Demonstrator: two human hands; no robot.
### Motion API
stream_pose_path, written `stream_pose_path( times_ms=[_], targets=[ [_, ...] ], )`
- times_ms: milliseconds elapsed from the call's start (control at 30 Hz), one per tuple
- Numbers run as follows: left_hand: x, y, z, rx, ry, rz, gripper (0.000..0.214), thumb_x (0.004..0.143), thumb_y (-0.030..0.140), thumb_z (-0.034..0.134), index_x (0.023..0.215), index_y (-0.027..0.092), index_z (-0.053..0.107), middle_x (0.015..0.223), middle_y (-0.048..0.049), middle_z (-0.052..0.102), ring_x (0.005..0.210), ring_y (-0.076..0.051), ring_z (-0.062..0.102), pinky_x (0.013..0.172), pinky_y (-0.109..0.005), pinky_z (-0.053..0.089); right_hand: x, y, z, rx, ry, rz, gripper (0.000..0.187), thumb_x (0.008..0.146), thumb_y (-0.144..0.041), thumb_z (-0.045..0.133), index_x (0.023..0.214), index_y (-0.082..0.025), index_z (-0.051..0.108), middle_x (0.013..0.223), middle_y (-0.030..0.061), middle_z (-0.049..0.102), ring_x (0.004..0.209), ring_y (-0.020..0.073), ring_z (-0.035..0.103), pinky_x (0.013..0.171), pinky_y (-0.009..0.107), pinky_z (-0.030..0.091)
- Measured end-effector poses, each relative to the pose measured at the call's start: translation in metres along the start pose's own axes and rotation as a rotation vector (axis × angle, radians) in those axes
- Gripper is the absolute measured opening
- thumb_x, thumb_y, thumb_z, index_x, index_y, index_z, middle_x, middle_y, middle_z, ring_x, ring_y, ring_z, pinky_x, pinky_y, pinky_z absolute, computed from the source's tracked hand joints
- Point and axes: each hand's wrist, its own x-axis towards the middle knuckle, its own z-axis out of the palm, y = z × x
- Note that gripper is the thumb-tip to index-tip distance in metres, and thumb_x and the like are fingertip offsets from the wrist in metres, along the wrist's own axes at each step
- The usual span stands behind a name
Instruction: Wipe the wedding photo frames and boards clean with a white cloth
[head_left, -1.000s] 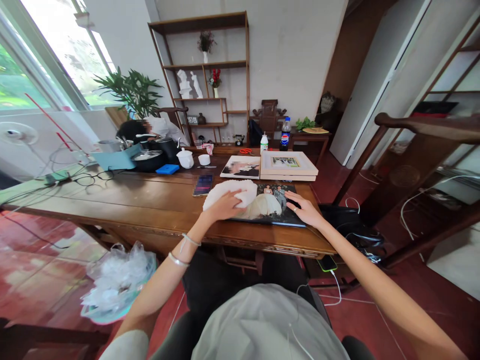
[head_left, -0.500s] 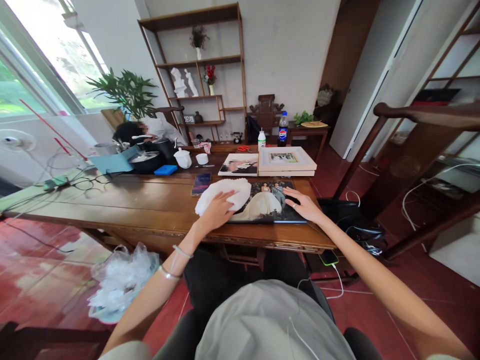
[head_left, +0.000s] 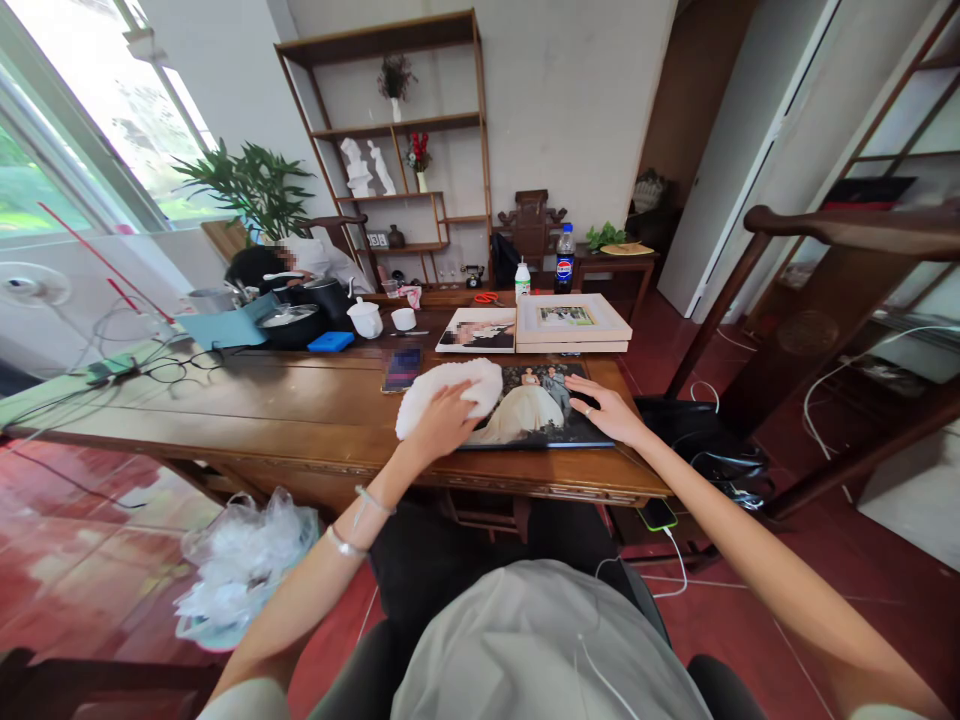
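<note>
Head view: left hand (head_left: 444, 420) flat on cloth (head_left: 424, 382), right hand (head_left: 609, 412) apart, open on photo (head_left: 529, 410) — work seems midway, its left end covered.

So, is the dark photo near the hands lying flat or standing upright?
Flat: the photo lies face up on the table, the cloth under the left hand covering part of it.

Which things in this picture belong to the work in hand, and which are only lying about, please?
In use:
white cloth, under the left hand
dark photo panel, with the right hand at its right side

Apparently just lying about:
phone
white teapot
blue box
cola bottle
framed picture, perhaps related but untouched
</note>
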Motion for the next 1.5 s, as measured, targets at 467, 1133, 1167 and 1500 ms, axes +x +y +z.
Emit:
stream_pose_path(
  times_ms=[467, 1133, 1167, 1500],
  targets=[
    [-0.033, 0.075, -0.015, -0.003, -0.094, 0.206, 0.024, 0.087, 0.017, 0.049, 0.099, 0.019, 0.070, 0.149, -0.0073, 0.038, 0.137, -0.028, 0.035, 0.110, -0.049, 0.032, 0.001, 0.004, 0.002, -0.051, 0.023, -0.007, 0.034, 0.085, -0.031, 0.057, 0.118, -0.026, 0.066, 0.130, 0.0040, 0.061, 0.129, 0.0249, 0.048, 0.113, 0.048, 0.033],
    [-0.008, -0.003, -0.005, 0.094, -0.062, 0.063, 0.029, 0.091, 0.017, 0.041, 0.104, 0.014, 0.066, 0.132, -0.0154, 0.056, 0.134, -0.027, 0.040, 0.109, -0.045, 0.035, 0.000, 0.000, 0.001, -0.038, 0.023, 0.003, 0.034, 0.085, -0.032, 0.057, 0.117, -0.026, 0.066, 0.130, 0.0044, 0.061, 0.129, 0.0253, 0.048, 0.112, 0.049, 0.033],
    [-0.023, 0.007, -0.010, 0.092, -0.070, 0.070, 0.029, 0.090, 0.016, 0.041, 0.103, 0.014, 0.067, 0.132, -0.0151, 0.056, 0.135, -0.027, 0.039, 0.109, -0.046, 0.035, 0.000, 0.000, 0.001, -0.035, 0.022, 0.004, 0.034, 0.085, -0.032, 0.057, 0.118, -0.027, 0.066, 0.130, 0.0039, 0.061, 0.129, 0.0250, 0.048, 0.112, 0.048, 0.033],
    [-0.029, 0.015, -0.011, 0.043, -0.119, 0.076, 0.028, 0.092, 0.019, 0.041, 0.101, 0.014, 0.067, 0.146, -0.0140, 0.041, 0.139, -0.029, 0.030, 0.111, -0.051, 0.030, 0.002, 0.003, 0.002, -0.050, 0.002, 0.008, 0.035, 0.086, -0.032, 0.056, 0.119, -0.027, 0.065, 0.132, 0.0036, 0.059, 0.130, 0.0248, 0.046, 0.113, 0.049, 0.032]
  ],
)
